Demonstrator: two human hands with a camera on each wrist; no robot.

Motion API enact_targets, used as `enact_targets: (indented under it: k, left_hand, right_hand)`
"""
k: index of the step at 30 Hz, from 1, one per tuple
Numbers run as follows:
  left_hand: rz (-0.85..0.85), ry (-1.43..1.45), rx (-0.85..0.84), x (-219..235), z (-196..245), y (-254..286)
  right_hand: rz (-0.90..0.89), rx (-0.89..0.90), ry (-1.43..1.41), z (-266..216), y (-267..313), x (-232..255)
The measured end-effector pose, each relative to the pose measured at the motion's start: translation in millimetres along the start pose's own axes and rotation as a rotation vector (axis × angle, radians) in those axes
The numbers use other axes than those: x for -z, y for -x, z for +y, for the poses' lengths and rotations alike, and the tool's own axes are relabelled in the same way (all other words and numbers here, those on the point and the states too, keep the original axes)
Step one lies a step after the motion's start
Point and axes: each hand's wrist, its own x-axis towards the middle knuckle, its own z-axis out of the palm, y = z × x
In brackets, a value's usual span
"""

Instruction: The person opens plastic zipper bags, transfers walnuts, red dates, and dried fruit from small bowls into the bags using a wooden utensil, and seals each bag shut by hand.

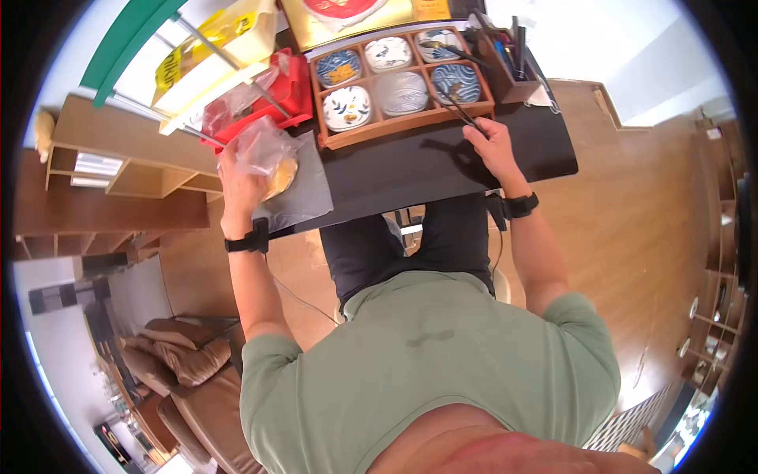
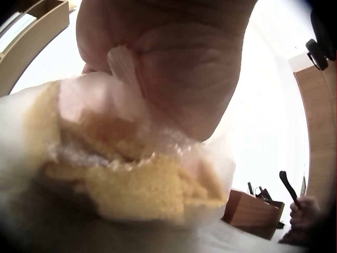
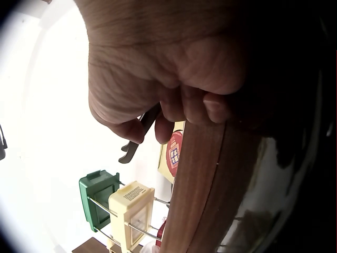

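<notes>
My left hand (image 1: 241,186) grips a clear plastic bag (image 1: 264,144) with yellow, bread-like pieces (image 2: 139,190) in it. Below the bag lies a translucent sheet (image 1: 314,189) at the table's left front. In my right hand (image 1: 496,150) is a slim dark utensil (image 1: 459,110), held between thumb and fingers; its hooked end (image 3: 126,157) shows in the right wrist view. The utensil's far end overlaps the wooden divided tray (image 1: 355,141), at the wave-patterned blue bowl (image 1: 456,81). Several patterned bowls sit in the tray's compartments.
A red basket (image 1: 298,91) with plastic bags stands left of the tray, beside a rack with a cream bin (image 1: 229,67) and a green bin (image 1: 126,47). Right of the tray is a wooden holder (image 1: 505,83) with dark tools. Another dark utensil (image 1: 466,55) lies across the tray's upper right.
</notes>
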Motion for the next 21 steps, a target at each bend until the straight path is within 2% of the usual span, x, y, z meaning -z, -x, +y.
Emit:
enact_targets:
  k: [1,3,4,6,7,8,10,12,14,17,21]
  left_hand:
    - [-0.003,-0.022,0.022,8.2,0.4,-0.4]
    - [0.048,0.377,0.191,25.7,8.4,-2.2]
    - [0.053,0.346,0.220,29.7,5.9,1.5]
    - [0.200,0.494,0.144,33.0,4.9,6.5]
    - [0.223,0.573,0.169,30.4,8.1,11.2]
    - [0.226,0.564,0.180,29.5,7.8,14.4]
    - [0.184,0.533,0.010,24.7,6.9,17.4]
    - [0.193,0.548,0.020,16.8,9.0,19.2]
    - [0.047,0.271,0.088,20.6,22.1,18.4]
    - [0.007,0.177,0.146,11.5,29.7,16.1]
    - [-0.001,0.140,0.128,-1.4,27.1,16.4]
  right_hand:
    - [0.002,-0.006,0.020,-2.1,-0.2,-4.5]
    - [0.003,-0.045,0.049,6.4,-2.4,-2.1]
    - [0.007,-0.045,0.041,9.9,-3.2,-1.7]
    - [-0.006,-0.089,-0.035,17.9,-4.5,0.4]
    - [-0.014,-0.066,-0.061,16.3,-5.2,-1.1]
    - [-0.028,-0.065,-0.063,15.0,-5.4,-3.3]
    - [-0.024,-0.074,-0.107,9.6,-3.9,-4.0]
    - [-0.023,-0.068,-0.106,4.6,-2.8,-6.7]
    - [-0.011,-0.065,-0.105,5.5,-2.8,-6.8]
    - [-0.006,-0.087,-0.128,11.2,-3.6,-4.8]
    - [0.000,-0.074,-0.140,13.2,-3.6,-5.2]
